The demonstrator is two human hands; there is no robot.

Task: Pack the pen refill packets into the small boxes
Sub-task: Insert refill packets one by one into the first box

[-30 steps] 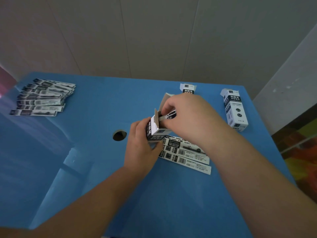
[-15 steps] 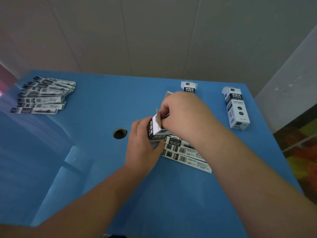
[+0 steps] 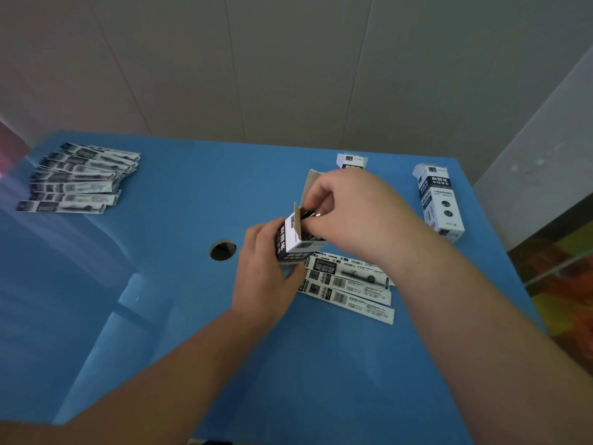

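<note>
Pen refill packets [image 3: 348,285] are spread flat on the blue surface [image 3: 167,284], just under and in front of both hands. One small box [image 3: 293,237] is held up over them, with its top flaps open. The box is gripped by the left hand [image 3: 266,277], whose fingers are curled round its side. The right hand [image 3: 349,216] is placed at the open top of the box, and a thin packet end [image 3: 309,214] is pinched between its fingers there, partly inside the box. A second box [image 3: 439,200] is laid on its side near the far right edge of the surface, well apart from the hands. A third box [image 3: 351,161] is seen behind the right hand, mostly hidden by it. A bigger pile of packets [image 3: 77,181] is fanned out at the far left of the surface, well apart from everything else. A round hole [image 3: 222,250] is cut in the surface, just left of the left hand. A pale panelled wall [image 3: 288,65] is seen behind the surface. A bit of a floor with bright colours [image 3: 568,268] is seen at the right side.
</note>
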